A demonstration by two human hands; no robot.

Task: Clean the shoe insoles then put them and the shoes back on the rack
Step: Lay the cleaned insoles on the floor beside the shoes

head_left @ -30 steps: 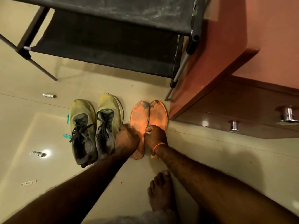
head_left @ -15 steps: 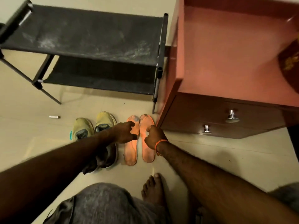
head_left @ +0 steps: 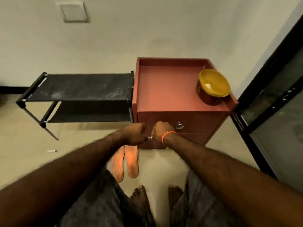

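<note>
I hold my left hand [head_left: 136, 133] and right hand [head_left: 161, 131] up close together, both curled, pinching a small pale scrap [head_left: 150, 137] between them; what it is I cannot tell, perhaps something for wiping. The two orange insoles [head_left: 126, 161] lie side by side on the floor below, beside the red cabinet [head_left: 164, 89], laid flat for cleaning. The black rack [head_left: 82, 89] stands bare to the left. The shoes are out of view.
</note>
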